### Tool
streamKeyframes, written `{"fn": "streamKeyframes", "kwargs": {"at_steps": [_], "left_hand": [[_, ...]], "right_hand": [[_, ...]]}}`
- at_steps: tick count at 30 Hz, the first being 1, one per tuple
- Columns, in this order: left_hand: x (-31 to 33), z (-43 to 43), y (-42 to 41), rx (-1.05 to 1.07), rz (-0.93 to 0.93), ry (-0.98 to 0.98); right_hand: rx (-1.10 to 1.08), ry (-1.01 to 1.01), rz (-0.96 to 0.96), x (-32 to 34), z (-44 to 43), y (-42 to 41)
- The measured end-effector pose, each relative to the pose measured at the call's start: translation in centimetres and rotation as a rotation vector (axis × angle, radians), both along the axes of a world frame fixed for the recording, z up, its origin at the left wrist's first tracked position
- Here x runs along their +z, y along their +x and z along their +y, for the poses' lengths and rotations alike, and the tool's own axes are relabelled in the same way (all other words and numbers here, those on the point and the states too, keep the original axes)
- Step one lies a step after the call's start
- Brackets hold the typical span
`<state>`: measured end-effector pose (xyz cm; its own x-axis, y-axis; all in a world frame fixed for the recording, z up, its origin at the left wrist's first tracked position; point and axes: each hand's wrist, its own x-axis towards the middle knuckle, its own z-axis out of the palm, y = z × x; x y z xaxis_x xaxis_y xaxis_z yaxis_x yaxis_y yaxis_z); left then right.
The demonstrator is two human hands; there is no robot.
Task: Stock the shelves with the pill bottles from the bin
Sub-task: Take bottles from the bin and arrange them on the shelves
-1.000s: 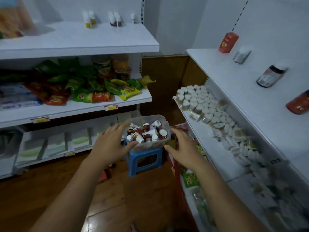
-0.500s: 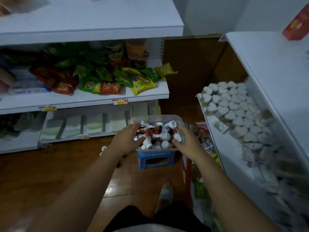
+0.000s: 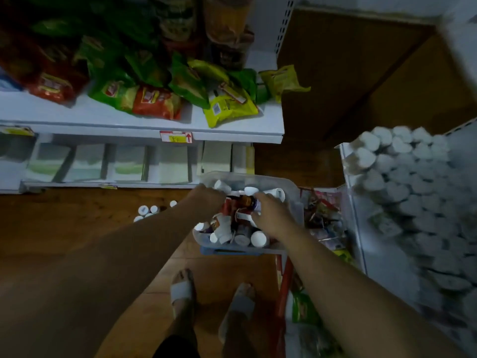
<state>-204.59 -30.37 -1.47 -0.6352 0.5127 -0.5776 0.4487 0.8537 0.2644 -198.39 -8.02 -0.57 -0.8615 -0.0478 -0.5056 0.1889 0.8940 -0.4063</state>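
A clear plastic bin [image 3: 293,188] stands on a blue stool [image 3: 227,251] and holds several pill bottles [image 3: 258,239] with white caps. Both my hands are inside it. My left hand [image 3: 206,200] dips into the left side of the pile with its fingers curled downward and hidden among the bottles. My right hand [image 3: 271,215] pinches a brown bottle with a purple label [image 3: 247,201] at the top of the pile. The white shelf on the right [image 3: 347,192] is packed with white heart-shaped containers [image 3: 402,171].
The left shelf [image 3: 232,130] carries green, red and yellow snack bags, with flat white packs on the level below. A few white-capped bottles [image 3: 147,210] stand on the wooden floor. My feet in white sandals [image 3: 182,290] are just in front of the stool. Packets fill the low right rack [image 3: 322,218].
The view has tilted down toward the bin. Both hands moved from the bin's outer sides into the pile, and my right hand has taken hold of a brown bottle.
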Motion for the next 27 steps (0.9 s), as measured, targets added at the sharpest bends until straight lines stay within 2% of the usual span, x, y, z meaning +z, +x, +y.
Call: {"fn": "streamKeyframes", "kwargs": {"at_steps": [5,7,9,11,12,14,15,18,20,22,25,27], "left_hand": [[-2.8,0.9,-2.2,-0.204,0.03,-0.137],[-3.4,0.3,-3.1,-0.183,-0.025,-0.205],[-3.7,0.1,-4.3,-0.309,-0.027,-0.22],[-3.4,-0.1,-4.9,-0.344,-0.027,-0.252],[-3.3,-0.3,-4.7,-0.26,-0.076,-0.228],[-3.2,-0.4,-5.0,-0.319,-0.112,-0.187],[-2.9,-0.3,-4.8,-0.293,-0.2,-0.149],[-2.5,-0.4,-4.9,-0.129,-0.314,-0.07],[-1.5,-0.4,-5.3,-0.151,-0.269,0.009],[0.0,-0.5,-5.9,-0.101,-0.238,0.094],[3.8,-0.6,-7.1,0.065,-0.193,0.313],[6.7,-0.4,-7.7,0.196,-0.218,0.479]], "right_hand": [[0.157,0.157,-0.049,-4.3,-0.5,-2.9],[0.21,0.188,-0.053,-5.8,-0.3,-3.6],[0.236,0.195,-0.067,-6.8,-0.2,-4.1],[0.232,0.204,-0.071,-7.1,-0.1,-4.6],[0.222,0.212,-0.058,-7.3,-0.1,-4.7],[0.219,0.257,-0.031,-7.6,-0.1,-4.8],[0.226,0.273,-0.029,-7.6,0.0,-4.7],[0.219,0.253,-0.016,-7.5,0.5,-4.1],[0.141,0.178,0.019,-7.2,1.0,-3.6],[-0.03,0.019,0.072,-6.3,1.6,-3.1],[-0.264,-0.333,0.107,-2.5,2.3,-2.8],[-0.346,-0.49,0.144,1.4,2.7,-2.4]]}}
